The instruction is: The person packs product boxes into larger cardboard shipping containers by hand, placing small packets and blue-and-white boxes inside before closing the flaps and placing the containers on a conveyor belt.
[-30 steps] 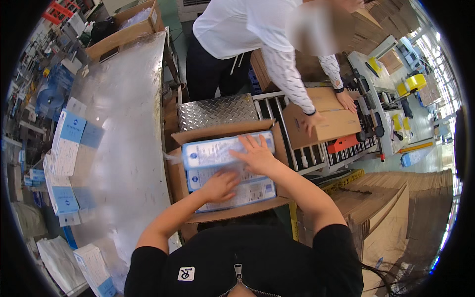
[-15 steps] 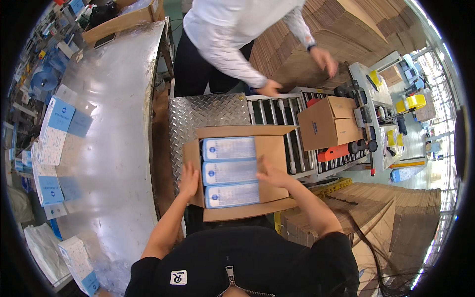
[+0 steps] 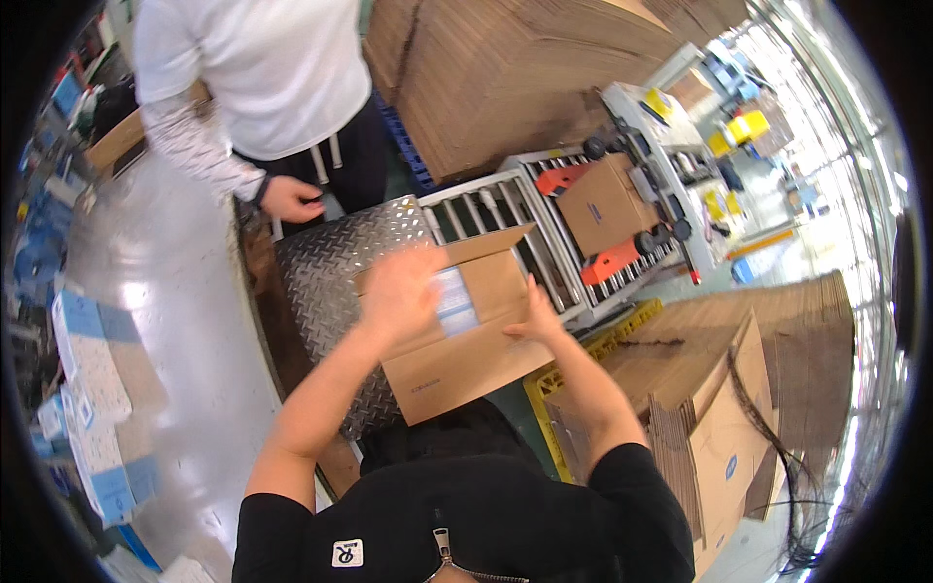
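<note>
Your right hand [image 3: 537,321] spread against carton [image 3: 471,374], left hand [image 3: 401,291] blurred (can't tell grip); packs [image 3: 456,303] between them now more covered, carton nearer closed

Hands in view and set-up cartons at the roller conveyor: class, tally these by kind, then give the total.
Wearer's hands: 2 (left hand, blurred; right hand)
Co-worker's hand: 1
Nearer, open carton: 1
Farther carton: 1
Total: 5
</note>
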Demonstrator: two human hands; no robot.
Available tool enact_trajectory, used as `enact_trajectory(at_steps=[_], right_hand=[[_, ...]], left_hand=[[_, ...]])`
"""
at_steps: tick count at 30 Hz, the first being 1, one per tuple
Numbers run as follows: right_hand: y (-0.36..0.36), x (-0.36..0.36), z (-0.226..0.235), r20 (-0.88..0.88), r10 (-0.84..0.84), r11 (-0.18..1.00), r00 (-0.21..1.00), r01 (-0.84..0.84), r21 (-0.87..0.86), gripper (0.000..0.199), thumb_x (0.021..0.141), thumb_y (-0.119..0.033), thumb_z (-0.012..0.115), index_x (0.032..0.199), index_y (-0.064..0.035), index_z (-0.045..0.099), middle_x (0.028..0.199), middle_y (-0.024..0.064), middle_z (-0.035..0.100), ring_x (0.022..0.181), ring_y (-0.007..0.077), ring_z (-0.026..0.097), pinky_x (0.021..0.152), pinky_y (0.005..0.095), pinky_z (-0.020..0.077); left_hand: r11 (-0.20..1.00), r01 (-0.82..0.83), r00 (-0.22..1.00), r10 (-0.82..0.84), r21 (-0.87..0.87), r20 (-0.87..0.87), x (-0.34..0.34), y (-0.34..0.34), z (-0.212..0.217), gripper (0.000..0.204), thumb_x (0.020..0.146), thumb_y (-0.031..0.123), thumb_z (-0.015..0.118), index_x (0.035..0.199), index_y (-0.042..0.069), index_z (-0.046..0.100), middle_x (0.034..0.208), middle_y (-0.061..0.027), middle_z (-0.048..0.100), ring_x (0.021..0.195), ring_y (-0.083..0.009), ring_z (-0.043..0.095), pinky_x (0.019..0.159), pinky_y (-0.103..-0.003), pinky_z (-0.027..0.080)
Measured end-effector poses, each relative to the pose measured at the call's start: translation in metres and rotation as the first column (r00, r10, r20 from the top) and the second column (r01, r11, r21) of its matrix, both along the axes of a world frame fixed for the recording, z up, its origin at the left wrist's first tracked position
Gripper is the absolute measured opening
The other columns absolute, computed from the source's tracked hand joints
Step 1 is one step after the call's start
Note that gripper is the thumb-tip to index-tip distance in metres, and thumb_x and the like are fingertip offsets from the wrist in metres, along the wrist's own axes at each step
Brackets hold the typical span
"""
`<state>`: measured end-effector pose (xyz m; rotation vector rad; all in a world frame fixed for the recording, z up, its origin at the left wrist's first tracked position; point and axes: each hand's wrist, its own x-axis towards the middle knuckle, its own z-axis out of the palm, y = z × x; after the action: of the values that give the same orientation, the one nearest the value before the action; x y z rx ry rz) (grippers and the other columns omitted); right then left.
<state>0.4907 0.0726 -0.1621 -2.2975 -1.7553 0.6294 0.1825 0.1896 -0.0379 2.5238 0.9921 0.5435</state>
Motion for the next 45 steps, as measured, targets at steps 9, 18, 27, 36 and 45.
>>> enact_trajectory(at_steps=[9,18,27,36,45], right_hand=[[0.001,-0.024,-0.037,-0.303,-0.374,0.896,0.876,0.426,0.126,0.062,0.092,-0.037,0.045,0.137,-0.0002,0.026,0.127,0.0237,0.047,0.116,0.0355,0.047,0.095,0.0402,0.0391],[0.104,0.053,-0.019,-0.226,-0.208,0.942,0.952,0.257,0.216,0.033,0.087,-0.023,0.054,0.112,-0.0010,0.051,0.101,0.0203,0.060,0.091,0.0368,0.058,0.077,0.0425,0.0475],[0.189,0.254,-0.025,0.282,0.058,0.918,0.958,-0.162,0.361,0.060,0.088,-0.031,0.044,0.137,0.0016,0.029,0.146,0.0186,0.022,0.137,0.0291,0.019,0.112,0.0411,0.0140],[0.167,0.284,-0.013,-0.129,-0.073,0.883,0.989,0.125,0.453,0.051,0.086,-0.018,0.049,0.130,0.0047,0.036,0.136,0.0241,0.035,0.128,0.0367,0.032,0.107,0.0414,0.0262],[-0.219,0.112,0.084,0.069,-0.431,0.829,0.900,0.365,0.424,0.032,0.072,-0.026,0.072,0.099,-0.0118,0.063,0.087,0.0068,0.059,0.084,0.0247,0.056,0.068,0.0346,0.0464]], left_hand=[[0.966,-0.168,0.921,0.084,-0.195,-0.380,-0.043,-0.092,-0.091,0.048,0.089,0.023,0.049,0.129,-0.001,0.038,0.137,-0.0201,0.034,0.129,-0.0319,0.031,0.106,-0.048,0.024],[0.388,-0.254,0.312,0.900,-0.886,0.305,0.063,-0.098,-0.192,0.059,0.097,0.030,0.038,0.141,-0.001,0.013,0.144,-0.0197,0.021,0.129,-0.0273,0.030,0.105,-0.036,0.026],[0.604,-0.181,0.458,0.750,-0.776,0.477,0.303,0.042,-0.208,0.062,0.095,0.019,0.043,0.142,-0.002,0.008,0.143,-0.0209,0.024,0.126,-0.0293,0.034,0.105,-0.037,0.027],[0.755,-0.196,0.574,0.606,-0.626,0.551,0.464,0.084,-0.195,0.065,0.093,0.019,0.041,0.140,-0.007,0.004,0.142,-0.0303,0.016,0.129,-0.0357,0.029,0.106,-0.039,0.025],[0.301,0.007,0.939,0.326,-0.953,0.110,0.373,0.017,-0.245,0.050,0.091,0.052,0.041,0.130,0.020,0.040,0.121,-0.0029,0.051,0.102,-0.0166,0.051,0.084,-0.045,0.040]])
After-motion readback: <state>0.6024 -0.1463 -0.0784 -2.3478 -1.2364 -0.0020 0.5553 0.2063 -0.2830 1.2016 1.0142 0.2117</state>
